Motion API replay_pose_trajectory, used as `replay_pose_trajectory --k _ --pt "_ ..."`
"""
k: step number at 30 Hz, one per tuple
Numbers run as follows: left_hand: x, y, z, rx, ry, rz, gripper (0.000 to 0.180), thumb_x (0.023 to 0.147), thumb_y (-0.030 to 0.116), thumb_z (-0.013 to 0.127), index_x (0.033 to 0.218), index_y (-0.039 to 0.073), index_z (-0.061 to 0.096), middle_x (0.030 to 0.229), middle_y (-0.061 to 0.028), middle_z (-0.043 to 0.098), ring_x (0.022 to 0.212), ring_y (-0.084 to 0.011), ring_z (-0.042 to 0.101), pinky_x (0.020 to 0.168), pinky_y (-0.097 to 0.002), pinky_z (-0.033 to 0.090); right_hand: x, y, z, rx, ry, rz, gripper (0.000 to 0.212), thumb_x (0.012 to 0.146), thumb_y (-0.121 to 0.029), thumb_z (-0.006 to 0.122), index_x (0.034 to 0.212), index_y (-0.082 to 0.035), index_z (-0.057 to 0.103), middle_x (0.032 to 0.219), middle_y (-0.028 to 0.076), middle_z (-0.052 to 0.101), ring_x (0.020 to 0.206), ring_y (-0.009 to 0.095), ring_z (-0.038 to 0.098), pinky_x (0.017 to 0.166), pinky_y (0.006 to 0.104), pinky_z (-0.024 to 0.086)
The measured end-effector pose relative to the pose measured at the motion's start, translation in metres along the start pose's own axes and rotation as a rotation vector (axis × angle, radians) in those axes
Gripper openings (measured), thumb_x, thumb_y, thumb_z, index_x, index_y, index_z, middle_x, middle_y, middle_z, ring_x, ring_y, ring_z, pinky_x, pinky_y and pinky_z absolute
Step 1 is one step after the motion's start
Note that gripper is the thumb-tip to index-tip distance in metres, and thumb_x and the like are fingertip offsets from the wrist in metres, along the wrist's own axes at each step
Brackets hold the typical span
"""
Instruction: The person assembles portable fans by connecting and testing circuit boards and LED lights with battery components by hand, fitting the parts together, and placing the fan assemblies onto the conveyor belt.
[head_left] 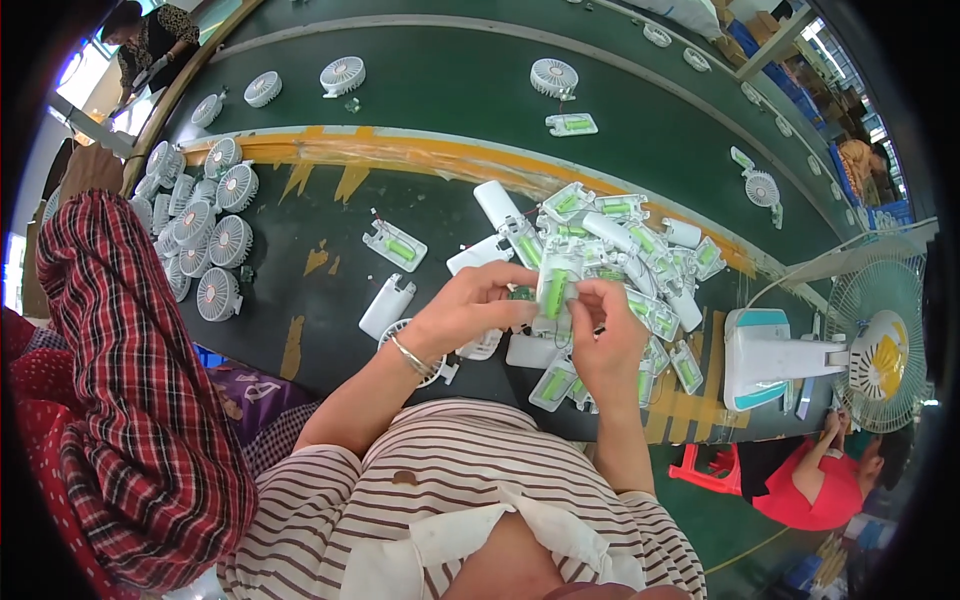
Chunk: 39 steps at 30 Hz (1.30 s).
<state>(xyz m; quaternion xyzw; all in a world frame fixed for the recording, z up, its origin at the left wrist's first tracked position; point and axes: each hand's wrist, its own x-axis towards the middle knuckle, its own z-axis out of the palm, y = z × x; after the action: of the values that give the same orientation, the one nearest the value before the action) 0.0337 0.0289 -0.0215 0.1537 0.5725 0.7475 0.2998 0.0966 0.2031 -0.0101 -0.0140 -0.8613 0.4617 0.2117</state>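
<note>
A white plastic fan handle shell point(546, 268) with a green battery cell in it is held up in front of me. My left hand point(468, 308) pinches its left side with thumb and fingers, and my right hand point(606, 328) grips its lower right edge. Something small and green shows by the left fingertips, too small to name. Behind and to the right lies a heap of similar white shells point(648, 243), many with green cells. Below my left wrist a round white fan head point(480, 346) is partly covered. Another shell with a cell point(396, 246) lies apart, beside a plain white handle cover point(387, 306).
Several white fan heads point(213, 232) are piled at the left. Beyond a taped ledge point(400, 153), a green belt point(450, 90) carries fan heads and shells. A desk fan point(780, 352) stands at the right. A person in red sits lower right; a plaid sleeve is close at left.
</note>
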Motion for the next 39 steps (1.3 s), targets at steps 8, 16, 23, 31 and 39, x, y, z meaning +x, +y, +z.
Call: replay_pose_trajectory --k 8,16,23,31,39 --pt "0.003 -0.004 0.007 0.154 0.178 -0.140 0.023 0.083 0.022 0.064 0.089 -0.001 0.065 0.067 0.0006 0.058 0.058 -0.0048 0.051 0.053 -0.0205 0.042 0.004 0.018 -0.008 0.640 -0.147 0.376 0.014 0.087 0.001 0.055 0.101 0.002 0.055 0.081 0.011 0.066 0.064 0.014 0.061 0.058 0.0259 0.051" --pt "0.000 -0.008 0.004 0.204 0.209 -0.089 0.023 0.083 0.021 0.064 0.088 -0.001 0.064 0.065 0.0008 0.058 0.057 -0.0041 0.049 0.050 -0.0204 0.039 -0.004 0.004 -0.012 -0.032 -0.171 -0.330 0.028 0.076 0.001 0.063 0.104 -0.002 0.060 0.091 0.010 0.058 0.080 0.023 0.059 0.066 0.0299 0.047" --pt "0.002 -0.005 0.001 0.210 0.081 -0.166 0.025 0.080 0.021 0.065 0.084 -0.003 0.063 0.061 0.0007 0.055 0.054 -0.0048 0.046 0.049 -0.0216 0.037 0.012 0.008 -0.021 -0.193 -0.372 -0.477 0.029 0.068 0.008 0.058 0.095 -0.002 0.060 0.088 0.011 0.056 0.079 0.028 0.057 0.066 0.0365 0.047" --pt "0.006 0.004 -0.003 0.265 -0.043 -0.247 0.017 0.080 0.015 0.068 0.081 -0.001 0.062 0.062 0.0012 0.054 0.053 -0.0035 0.045 0.047 -0.0198 0.034 0.011 0.009 -0.025 -0.024 -0.275 -0.425 0.021 0.069 0.009 0.062 0.086 -0.003 0.062 0.087 0.010 0.058 0.076 0.026 0.057 0.061 0.0334 0.047" --pt "0.019 0.028 -0.002 0.347 0.218 -0.045 0.019 0.084 0.020 0.065 0.083 0.001 0.064 0.062 0.0022 0.056 0.053 -0.0026 0.045 0.046 -0.0196 0.036 0.010 0.020 -0.021 0.360 -0.087 -0.308 0.017 0.071 0.008 0.063 0.085 -0.002 0.063 0.090 0.012 0.066 0.099 0.028 0.060 0.085 0.0360 0.045"
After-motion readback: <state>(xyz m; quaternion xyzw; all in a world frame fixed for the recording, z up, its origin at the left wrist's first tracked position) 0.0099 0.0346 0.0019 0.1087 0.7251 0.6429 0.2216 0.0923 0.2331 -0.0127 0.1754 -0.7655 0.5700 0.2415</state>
